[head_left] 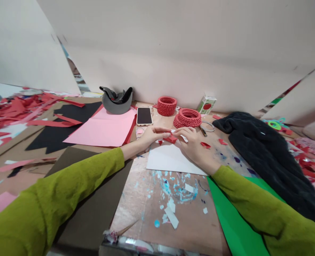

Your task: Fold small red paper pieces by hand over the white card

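Right now, both of my hands are near the middle of the frame, over a flat white rectangular sheet (168,156). Between my fingertips is a small folded piece of bright red paper (170,139). My left hand (157,134) comes in from the left, with its fingers partly bent and the tips touching the red paper. My right hand (189,140) comes from the other side, its fingers curved and loosely apart, the tips at the paper too. I can't tell how hard either hand is pinching, because my fingers cover part of it.

I think the red paper is very light. The folds should make it a bit stiff, but it could bend or tear if I squash it. It doesn't look slippery. The best place to hold it, I think, is by the folded edges, with a soft pinch from each side.

A tiny folded red paper bit (160,142) sits just left of it. Right of my right hand lies another small red folded paper piece (205,145). Above my hands, at the top middle of the table, are a tall round red paper ring (167,106) and a wider red paper ring (187,119).
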`<control>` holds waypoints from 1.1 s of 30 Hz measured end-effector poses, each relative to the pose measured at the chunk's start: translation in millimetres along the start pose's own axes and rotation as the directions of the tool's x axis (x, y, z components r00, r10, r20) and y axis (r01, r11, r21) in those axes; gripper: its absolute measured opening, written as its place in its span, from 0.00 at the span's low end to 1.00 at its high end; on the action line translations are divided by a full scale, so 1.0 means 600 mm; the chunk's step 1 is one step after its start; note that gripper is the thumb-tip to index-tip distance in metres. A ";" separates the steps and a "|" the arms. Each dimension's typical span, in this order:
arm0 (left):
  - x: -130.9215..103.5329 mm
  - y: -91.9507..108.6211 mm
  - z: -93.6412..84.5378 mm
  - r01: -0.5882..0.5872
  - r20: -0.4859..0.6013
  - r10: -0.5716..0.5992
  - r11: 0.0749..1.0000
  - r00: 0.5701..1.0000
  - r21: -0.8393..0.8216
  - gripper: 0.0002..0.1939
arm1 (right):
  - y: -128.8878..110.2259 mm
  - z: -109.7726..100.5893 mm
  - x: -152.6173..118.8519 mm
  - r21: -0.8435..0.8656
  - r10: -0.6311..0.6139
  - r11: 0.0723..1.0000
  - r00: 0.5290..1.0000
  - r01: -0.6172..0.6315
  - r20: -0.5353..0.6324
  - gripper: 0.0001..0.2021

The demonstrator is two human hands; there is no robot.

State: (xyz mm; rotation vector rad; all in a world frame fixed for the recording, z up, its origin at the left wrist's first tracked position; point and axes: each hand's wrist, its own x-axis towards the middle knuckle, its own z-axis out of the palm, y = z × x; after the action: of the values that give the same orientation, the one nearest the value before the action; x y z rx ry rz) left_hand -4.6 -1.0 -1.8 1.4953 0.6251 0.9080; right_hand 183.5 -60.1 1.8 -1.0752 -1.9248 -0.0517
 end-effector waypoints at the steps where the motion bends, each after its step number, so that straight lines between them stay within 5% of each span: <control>1: 0.000 -0.001 -0.001 0.001 -0.006 -0.001 1.000 1.000 0.008 0.19 | -0.001 0.000 0.000 0.007 0.007 1.000 1.000 -0.007 -0.004 0.05; 5: 0.002 -0.004 -0.003 -0.004 0.013 0.004 0.999 1.000 0.046 0.17 | -0.007 -0.003 0.004 0.063 0.090 0.994 0.996 -0.089 -0.021 0.07; 9: 0.005 -0.002 -0.005 -0.032 0.075 0.026 0.996 0.997 0.082 0.13 | -0.011 -0.009 0.010 0.222 0.176 0.956 0.980 -0.192 0.091 0.05; 17: 0.006 0.002 -0.004 -0.059 0.116 0.043 0.989 0.992 0.135 0.13 | 0.000 -0.012 0.014 0.390 0.167 0.888 0.961 -0.245 0.223 0.07; 33: 0.004 -0.006 -0.002 -0.038 -0.006 0.039 0.995 0.999 0.089 0.18 | -0.014 -0.010 0.013 0.179 0.200 0.960 0.975 -0.215 0.095 0.06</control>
State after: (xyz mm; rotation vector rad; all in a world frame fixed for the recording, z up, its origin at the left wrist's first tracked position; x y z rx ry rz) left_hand -3.7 1.9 -5.0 1.5883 0.6512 0.9259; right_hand 180.3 -62.7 14.1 -1.1572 -1.8308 0.2875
